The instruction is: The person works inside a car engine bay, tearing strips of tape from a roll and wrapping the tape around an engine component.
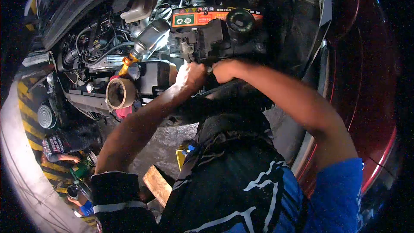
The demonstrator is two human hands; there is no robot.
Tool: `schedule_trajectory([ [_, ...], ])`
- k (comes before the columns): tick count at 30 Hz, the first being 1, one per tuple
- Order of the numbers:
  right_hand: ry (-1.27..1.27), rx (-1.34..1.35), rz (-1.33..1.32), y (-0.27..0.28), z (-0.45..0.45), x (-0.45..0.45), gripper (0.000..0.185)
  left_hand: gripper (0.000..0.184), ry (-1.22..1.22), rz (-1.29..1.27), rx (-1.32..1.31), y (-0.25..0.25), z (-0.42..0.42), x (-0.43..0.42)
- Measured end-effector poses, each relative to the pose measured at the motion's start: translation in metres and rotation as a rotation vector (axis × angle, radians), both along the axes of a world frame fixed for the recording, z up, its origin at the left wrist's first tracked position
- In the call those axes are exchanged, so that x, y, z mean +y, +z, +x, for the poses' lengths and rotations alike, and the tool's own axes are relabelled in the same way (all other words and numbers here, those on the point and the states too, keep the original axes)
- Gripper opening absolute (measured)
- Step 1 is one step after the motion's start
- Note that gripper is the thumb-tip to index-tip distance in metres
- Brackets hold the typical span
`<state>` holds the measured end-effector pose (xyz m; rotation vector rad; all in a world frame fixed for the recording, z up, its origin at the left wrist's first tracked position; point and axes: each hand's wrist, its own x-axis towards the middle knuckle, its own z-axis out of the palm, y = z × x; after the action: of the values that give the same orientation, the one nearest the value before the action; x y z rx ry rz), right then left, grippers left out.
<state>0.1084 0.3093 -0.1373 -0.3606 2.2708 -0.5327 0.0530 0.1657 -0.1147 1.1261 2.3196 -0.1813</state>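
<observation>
My left hand [192,74] is curled closed at the front of the engine bay, just below a black plastic part [209,39]. Close beside it on the right, my right hand [226,70] is closed too, with its fingers bent inward. A small pale spot shows in the narrow gap between the hands, but whatever the fingers grip is hidden. Behind the black part stands a battery with an orange label [187,19]. A round black piece [240,20] sits at the right of that label.
A roll of tape [120,94] rests by a red cloth [125,111] on the left. Near it lies a yellow-orange piece [128,63] beside a shiny cylinder [153,36]. A dark red car panel [366,90] is at right. Other people [62,149] are at lower left.
</observation>
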Motion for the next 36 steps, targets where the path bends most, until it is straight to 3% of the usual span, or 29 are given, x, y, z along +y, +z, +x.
schedule_trajectory([
  [2,-0.059,-0.027,-0.063,0.027,0.009,0.014,0.032,0.015,-0.012,0.023,0.009,-0.002,0.0,-0.002],
  [4,0.205,-0.157,-0.035,0.042,0.002,0.03,0.035,0.015,-0.058,0.039,-0.001,-0.004,-0.003,-0.003],
  [5,0.296,-0.198,-0.136,0.035,0.0,0.04,0.043,0.015,-0.036,0.032,-0.011,-0.003,-0.002,-0.002],
  [8,0.252,-0.21,-0.396,0.007,0.008,0.057,0.056,0.015,0.013,0.028,-0.041,0.003,-0.002,0.003],
  [10,0.435,-0.225,-0.327,-0.005,0.003,0.048,0.06,0.016,0.056,0.04,-0.064,0.005,-0.002,0.001],
  [12,0.42,-0.261,-0.22,-0.004,0.002,0.043,0.062,0.018,0.077,0.036,-0.094,-0.001,-0.003,-0.001],
  [13,0.313,-0.29,-0.146,0.024,0.006,0.041,0.062,0.019,0.091,0.034,-0.108,-0.005,-0.005,-0.003],
  [17,0.126,-0.425,0.042,0.027,0.001,0.031,0.065,0.021,-0.096,0.208,-0.469,-0.02,-0.021,-0.028],
  [19,0.147,-0.373,0.008,0.018,0.004,0.03,0.067,0.027,0.092,0.452,-0.842,-0.063,-0.035,-0.042],
  [21,0.196,-0.276,-0.014,0.014,0.006,0.031,0.069,0.036,-0.046,0.429,-0.614,-0.007,-0.036,-0.038],
  [22,0.214,-0.235,0.001,0.013,0.007,0.03,0.071,0.039,0.076,0.332,-0.627,-0.019,-0.039,-0.029],
  [25,0.23,-0.226,0.069,0.019,0.006,0.025,0.072,0.038,0.129,0.088,-0.623,0.038,-0.039,-0.017],
  [27,0.207,-0.229,0.089,0.021,0.006,0.026,0.071,0.036,0.042,0.081,-0.541,0.038,-0.04,-0.017],
  [31,0.178,-0.217,0.047,0.013,0.009,0.026,0.063,0.024,-0.132,0.463,-0.403,-0.007,-0.037,-0.036],
  [36,0.15,-0.261,0.003,0.011,0.006,0.028,0.058,0.025,0.004,0.318,-0.391,-0.002,-0.033,-0.025],
])
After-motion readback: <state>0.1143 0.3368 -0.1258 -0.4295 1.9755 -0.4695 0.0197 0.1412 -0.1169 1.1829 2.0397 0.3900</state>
